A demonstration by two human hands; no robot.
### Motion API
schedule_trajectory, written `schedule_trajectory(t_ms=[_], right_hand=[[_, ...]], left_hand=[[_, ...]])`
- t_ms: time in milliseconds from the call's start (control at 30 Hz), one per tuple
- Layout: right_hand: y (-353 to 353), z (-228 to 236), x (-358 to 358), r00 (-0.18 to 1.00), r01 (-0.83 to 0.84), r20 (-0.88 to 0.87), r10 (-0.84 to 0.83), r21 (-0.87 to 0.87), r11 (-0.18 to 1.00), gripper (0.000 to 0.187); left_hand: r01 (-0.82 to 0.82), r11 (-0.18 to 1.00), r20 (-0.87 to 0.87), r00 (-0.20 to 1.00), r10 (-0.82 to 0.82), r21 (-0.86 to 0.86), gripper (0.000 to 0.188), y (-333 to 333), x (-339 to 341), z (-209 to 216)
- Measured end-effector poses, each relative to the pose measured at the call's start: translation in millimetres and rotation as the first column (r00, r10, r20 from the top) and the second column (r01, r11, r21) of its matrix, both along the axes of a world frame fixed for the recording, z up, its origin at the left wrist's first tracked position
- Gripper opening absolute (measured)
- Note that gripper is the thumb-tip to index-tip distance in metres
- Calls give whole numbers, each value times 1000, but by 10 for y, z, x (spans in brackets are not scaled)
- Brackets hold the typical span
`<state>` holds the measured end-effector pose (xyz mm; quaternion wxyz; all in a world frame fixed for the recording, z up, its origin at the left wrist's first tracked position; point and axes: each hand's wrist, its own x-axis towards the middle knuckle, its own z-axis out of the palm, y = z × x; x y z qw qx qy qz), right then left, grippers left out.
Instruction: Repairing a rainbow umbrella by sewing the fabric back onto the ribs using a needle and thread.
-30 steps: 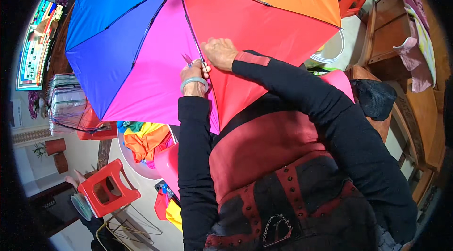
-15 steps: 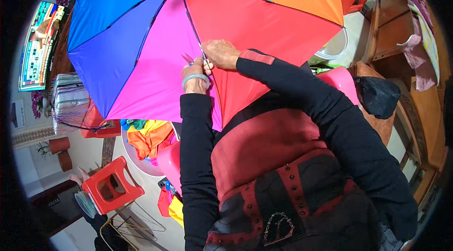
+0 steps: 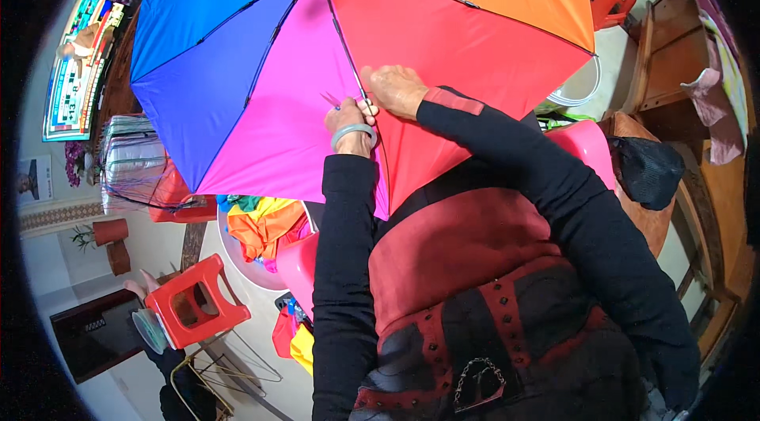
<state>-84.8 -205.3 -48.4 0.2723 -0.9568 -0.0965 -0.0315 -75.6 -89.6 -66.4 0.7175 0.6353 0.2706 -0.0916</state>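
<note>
An open rainbow umbrella point(image 3: 443, 41) spreads before me, its inner side with dark metal ribs point(image 3: 341, 33) facing me. My left hand point(image 3: 347, 124), with a pale bangle at the wrist, is closed around a rib near the seam of the pink and red panels. Thin pointed blades point(image 3: 329, 100), like those of small scissors, stick out beside its fingers; their handle is hidden. Just right of that rib is my right hand point(image 3: 397, 92), its fingers curled together over the red panel. Whatever those fingers pinch, if anything, is too small to see.
Bright folded cloth fills a round basin point(image 3: 229, 251) at lower left, near a red stool point(image 3: 198, 302) and a person's legs. A lit screen point(image 3: 81, 69) stands far left. On the right are a white bucket point(image 3: 582, 85), a wooden chair point(image 3: 673, 49) and a black mesh bag point(image 3: 647, 172).
The whole scene has shifted slightly right in view. My right hand has drawn a little away from the rib, while my left keeps its grip on it.
</note>
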Motion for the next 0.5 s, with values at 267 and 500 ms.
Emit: schedule_trajectory(t_ms=[267, 500], right_hand=[[-90, 8, 7, 997, 15, -72, -15, -10, 1000, 19], [-99, 35, -26, 994, 10, -108, -11, -9, 1000, 24]], left_hand=[[-48, 993, 25, 998, 51, -108, 13, 67, 12, -51], [67, 978, -8, 998, -69, -195, 11, 144, 57, -70]])
